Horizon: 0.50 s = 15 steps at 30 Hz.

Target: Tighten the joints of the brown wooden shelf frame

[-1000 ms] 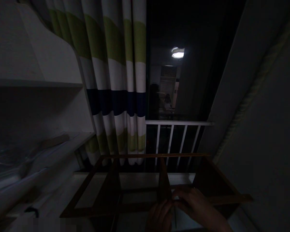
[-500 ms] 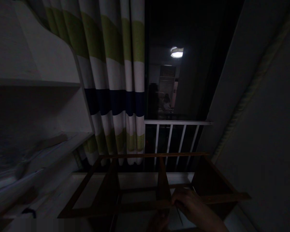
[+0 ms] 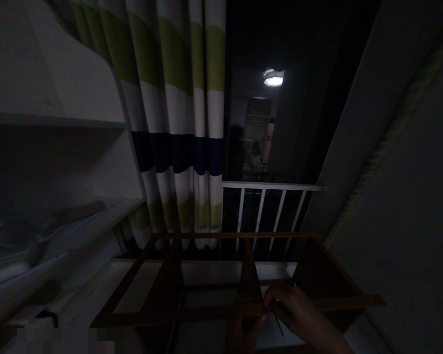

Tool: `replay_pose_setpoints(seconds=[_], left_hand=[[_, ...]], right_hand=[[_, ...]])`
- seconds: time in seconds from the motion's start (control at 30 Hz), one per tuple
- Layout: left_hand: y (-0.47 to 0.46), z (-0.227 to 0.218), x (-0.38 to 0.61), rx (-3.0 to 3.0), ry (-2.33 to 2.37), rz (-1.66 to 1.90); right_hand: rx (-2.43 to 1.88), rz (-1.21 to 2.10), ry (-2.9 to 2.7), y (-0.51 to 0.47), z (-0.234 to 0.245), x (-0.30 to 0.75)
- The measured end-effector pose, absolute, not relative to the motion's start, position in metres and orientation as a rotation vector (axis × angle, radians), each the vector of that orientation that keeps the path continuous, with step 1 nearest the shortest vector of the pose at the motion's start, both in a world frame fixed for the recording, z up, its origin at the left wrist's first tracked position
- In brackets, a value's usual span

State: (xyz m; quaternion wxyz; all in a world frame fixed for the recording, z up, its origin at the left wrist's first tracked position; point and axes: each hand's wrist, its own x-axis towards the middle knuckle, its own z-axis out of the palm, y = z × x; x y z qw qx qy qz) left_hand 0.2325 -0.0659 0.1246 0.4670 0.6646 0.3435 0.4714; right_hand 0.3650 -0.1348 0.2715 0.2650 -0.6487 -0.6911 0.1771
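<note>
A dark brown wooden frame with upright dividers lies low in front of me. My right hand is at its front rail, just right of the middle divider. Its fingers are closed around a thin dark rod that points down below the rail; the dim light hides what kind of tool it is. Just left of it, my left hand comes up from below and grips the frame near where divider and rail meet. Shadow covers part of its fingers.
White shelving with blurred items stands on the left. Behind the frame hang a striped curtain and a white railing before a dark window. A grey wall rises on the right.
My left hand has risen slightly to the frame's front rail and shows more clearly. My right hand stays near the same spot, the rod still in it. The view has shifted slightly.
</note>
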Motion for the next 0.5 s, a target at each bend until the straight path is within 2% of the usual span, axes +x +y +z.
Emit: replay_pose_setpoints(seconds=[0.1,0.5], left_hand=[[-0.060,0.136,0.237,1.503,0.768,1.072],[-0.059,0.127,0.245,1.304,0.755,1.012]], right_hand=[[-1.750,0.446,-1.794,-0.135,0.265,0.369],[-1.524,0.410,-1.636,-0.137,0.221,0.372]])
